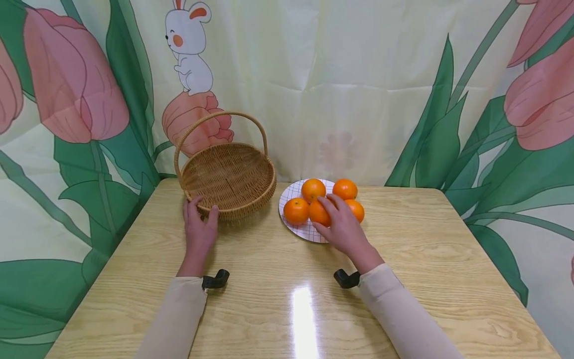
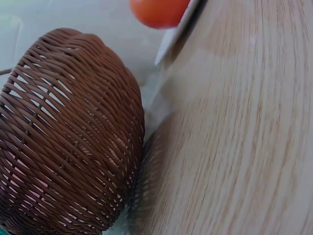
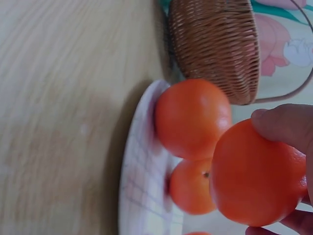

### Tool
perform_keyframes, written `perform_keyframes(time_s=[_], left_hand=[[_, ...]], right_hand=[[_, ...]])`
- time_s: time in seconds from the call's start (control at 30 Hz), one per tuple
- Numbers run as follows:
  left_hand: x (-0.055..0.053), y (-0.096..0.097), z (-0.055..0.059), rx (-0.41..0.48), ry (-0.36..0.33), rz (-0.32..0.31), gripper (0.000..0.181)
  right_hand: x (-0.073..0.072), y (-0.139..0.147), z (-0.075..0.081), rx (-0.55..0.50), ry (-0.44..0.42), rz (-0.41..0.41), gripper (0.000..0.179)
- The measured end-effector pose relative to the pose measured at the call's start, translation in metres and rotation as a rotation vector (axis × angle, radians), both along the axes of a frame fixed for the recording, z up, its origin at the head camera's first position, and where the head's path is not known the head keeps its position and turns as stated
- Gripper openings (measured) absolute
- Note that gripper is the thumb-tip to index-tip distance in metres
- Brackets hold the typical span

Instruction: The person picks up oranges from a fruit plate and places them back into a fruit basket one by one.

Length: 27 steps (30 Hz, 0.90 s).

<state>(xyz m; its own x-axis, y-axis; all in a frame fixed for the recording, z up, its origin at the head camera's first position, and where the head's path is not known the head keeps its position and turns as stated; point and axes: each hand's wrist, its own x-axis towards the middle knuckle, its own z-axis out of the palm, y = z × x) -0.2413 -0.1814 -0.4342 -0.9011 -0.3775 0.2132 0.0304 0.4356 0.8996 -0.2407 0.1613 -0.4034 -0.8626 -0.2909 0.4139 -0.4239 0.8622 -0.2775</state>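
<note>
A brown wicker basket (image 1: 230, 174) with an arched handle stands at the back left of the table, its inside facing me. My left hand (image 1: 200, 232) holds the basket's near-left rim, fingers over the edge and thumb against the outer wall; the left wrist view shows only the basket's woven side (image 2: 73, 132). My right hand (image 1: 343, 227) grips an orange (image 3: 259, 174) above the plate, thumb on one side and fingers on the other. Several other oranges (image 1: 296, 211) sit on and at the right of a round white plate (image 1: 301, 232) with a grid pattern.
The wooden table (image 1: 264, 299) reaches back to a curtain (image 1: 358, 99) printed with tulips and a rabbit. A black wrist camera (image 1: 216, 279) is strapped on the left wrist and another wrist camera (image 1: 346, 279) on the right.
</note>
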Motion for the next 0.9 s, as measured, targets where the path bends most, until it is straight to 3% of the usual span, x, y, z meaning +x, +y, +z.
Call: perform_keyframes(time_s=[0.37,0.7,0.9], left_hand=[[0.0,0.002,-0.002,0.034,0.05,-0.005,0.052],[0.0,0.001,-0.003,0.017,0.032,0.006,0.051],[0.0,0.002,-0.004,0.013,0.055,0.005,0.053]], right_hand=[[-0.008,-0.023,0.016,-0.073,0.096,0.048,0.063],[-0.016,-0.048,0.027,-0.118,0.114,0.067,0.061],[-0.019,-0.06,0.031,-0.157,0.108,0.093,0.06]])
